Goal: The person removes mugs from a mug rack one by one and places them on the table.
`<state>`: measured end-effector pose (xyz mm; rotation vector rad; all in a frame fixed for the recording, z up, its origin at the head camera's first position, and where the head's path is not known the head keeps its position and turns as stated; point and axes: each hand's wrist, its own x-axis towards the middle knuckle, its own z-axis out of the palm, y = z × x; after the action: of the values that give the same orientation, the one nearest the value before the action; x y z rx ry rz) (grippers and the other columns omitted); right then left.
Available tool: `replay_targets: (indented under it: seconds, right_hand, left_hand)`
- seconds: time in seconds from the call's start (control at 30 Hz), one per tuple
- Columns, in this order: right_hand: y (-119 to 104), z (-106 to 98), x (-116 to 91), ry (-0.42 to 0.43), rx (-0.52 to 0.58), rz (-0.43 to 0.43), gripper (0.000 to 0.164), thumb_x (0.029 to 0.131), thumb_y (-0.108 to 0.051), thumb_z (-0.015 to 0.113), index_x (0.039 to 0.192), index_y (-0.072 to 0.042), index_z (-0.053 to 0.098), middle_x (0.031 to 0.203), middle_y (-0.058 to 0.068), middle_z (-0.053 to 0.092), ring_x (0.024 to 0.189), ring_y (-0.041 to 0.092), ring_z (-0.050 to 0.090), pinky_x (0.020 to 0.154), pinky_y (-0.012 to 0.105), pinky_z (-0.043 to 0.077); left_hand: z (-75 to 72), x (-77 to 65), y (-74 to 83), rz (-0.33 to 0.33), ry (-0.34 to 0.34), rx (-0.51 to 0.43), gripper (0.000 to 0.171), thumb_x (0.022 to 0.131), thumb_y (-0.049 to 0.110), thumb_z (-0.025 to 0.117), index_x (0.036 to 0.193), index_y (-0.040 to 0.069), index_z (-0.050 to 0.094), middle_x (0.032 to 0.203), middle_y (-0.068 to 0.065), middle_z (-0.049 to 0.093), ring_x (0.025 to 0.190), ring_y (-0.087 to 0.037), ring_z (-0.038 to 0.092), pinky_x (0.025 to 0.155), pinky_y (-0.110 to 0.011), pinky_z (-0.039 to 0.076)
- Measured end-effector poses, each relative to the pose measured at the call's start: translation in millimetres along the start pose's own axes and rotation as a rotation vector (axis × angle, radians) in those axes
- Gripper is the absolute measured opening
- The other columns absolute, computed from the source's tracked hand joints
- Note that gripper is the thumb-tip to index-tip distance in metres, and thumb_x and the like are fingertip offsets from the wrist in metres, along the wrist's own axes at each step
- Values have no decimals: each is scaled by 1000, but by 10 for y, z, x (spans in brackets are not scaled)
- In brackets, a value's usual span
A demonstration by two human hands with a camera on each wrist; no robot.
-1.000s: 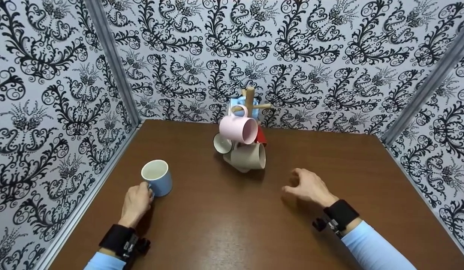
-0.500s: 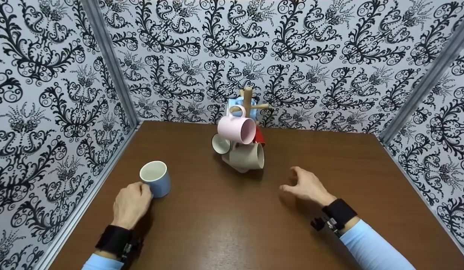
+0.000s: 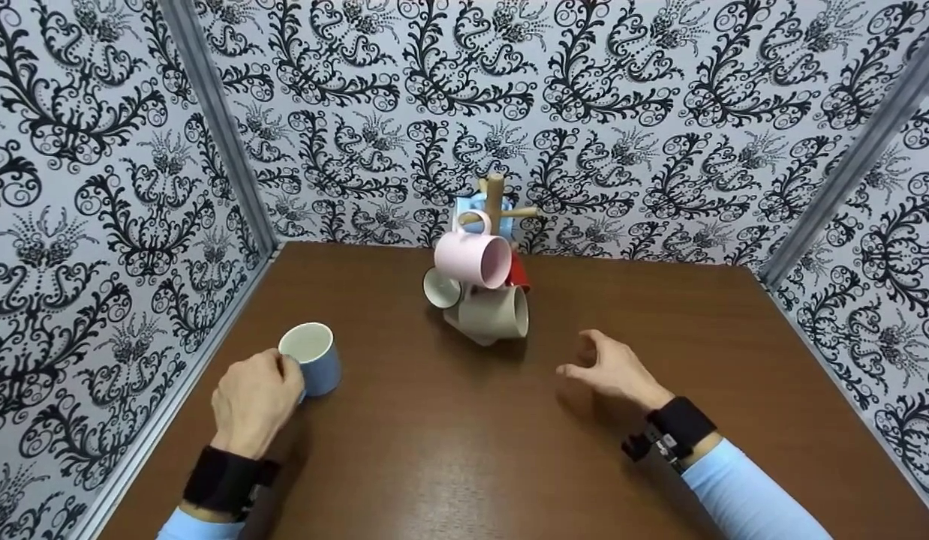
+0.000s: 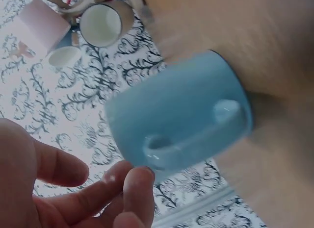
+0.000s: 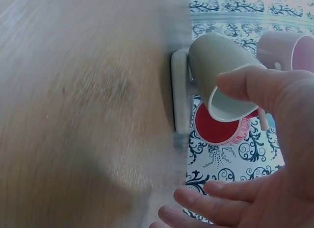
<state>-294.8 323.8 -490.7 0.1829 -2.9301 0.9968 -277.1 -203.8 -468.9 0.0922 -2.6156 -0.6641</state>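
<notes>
A blue mug [image 3: 320, 367] with a pale inside stands upright on the left part of the table. My left hand [image 3: 252, 401] is just beside it, on the handle side. In the left wrist view, the mug's handle [image 4: 196, 139] has no fingers round it. The thumb [image 4: 61, 164] and loosely bent fingers are apart, with fingertips overlapping the mug's top edge; whether they touch cannot be told. On the right, my right hand [image 3: 618, 373] hovers low over the table with relaxed, spread fingers and holds nothing. Nearest to it is a beige mug [image 3: 488, 313] hanging on the mug tree.
A wooden mug tree [image 3: 494, 196] stands at the back centre. It bears a pink mug [image 3: 464, 257], a red mug [image 3: 518, 273], a light blue mug [image 3: 469, 204] and a dark-rimmed white mug [image 3: 441, 288]. Patterned walls [image 3: 584, 90] enclose the brown table [image 3: 449, 450].
My left hand has let go of the blue mug's handle and moved slightly left and up from it. The blue mug stays in place. My right hand has barely moved.
</notes>
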Motion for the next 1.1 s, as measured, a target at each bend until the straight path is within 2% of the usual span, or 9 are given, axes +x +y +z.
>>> replay_targets:
  seconds: [0.17,0.33,0.47,0.63,0.73,0.83,1.0,1.1]
  right_hand:
    - [12,19,7,-16,85,28,90,87,-50,83,150,5,47,135,30,65,123,42,66,104,56,52]
    - [40,41,32,-23,132,28,88,88,-46,83,149,6,48,135,29,66,122,42,67,104,54,53]
    - [33,62,64,-31,195,13,85,89,-42,83,148,8,48,138,31,63,123,45,66,104,54,53]
    - [-20,88,99,-42,269,8,85,91,-39,81,149,10,45,140,33,60,125,46,65,104,52,54]
    - [-70,106,112,-49,332,31,85,92,-38,82,150,10,44,142,33,59,124,44,66,97,50,58]
    - [-111,121,124,-66,440,59,83,94,-35,81,152,10,41,145,34,57,119,44,68,90,49,61]
    - [-164,183,132,-100,681,143,84,99,-29,76,159,8,30,153,33,49,126,45,63,102,52,55]
    - [-184,224,144,-104,771,183,86,99,-28,75,161,7,26,155,32,46,132,45,59,107,53,52]
  left_hand:
    - [65,-26,135,133,36,-41,33,99,25,59,70,11,63,71,-23,68,61,-50,64,53,-66,47]
    - [158,-31,227,288,40,-96,35,96,19,65,63,19,52,57,-7,54,50,-33,54,47,-51,43]
    - [217,-25,284,363,34,-129,41,98,23,69,61,23,50,55,4,48,50,-24,49,49,-43,40]
    - [280,-23,355,407,-59,-134,43,103,33,67,64,23,52,54,10,44,52,-17,48,52,-39,41]
    - [316,-40,392,416,-120,-119,42,104,36,67,66,22,54,56,11,45,52,-14,47,52,-38,41]
    - [356,-66,430,422,-167,-116,36,102,33,70,70,20,59,59,10,51,55,-12,51,54,-38,45]
    - [451,-107,455,428,-251,-83,22,99,35,73,87,16,72,77,3,67,72,-17,65,69,-42,55]
    - [499,-129,465,441,-280,-36,25,98,37,74,99,12,76,92,-4,72,86,-26,71,78,-47,57]
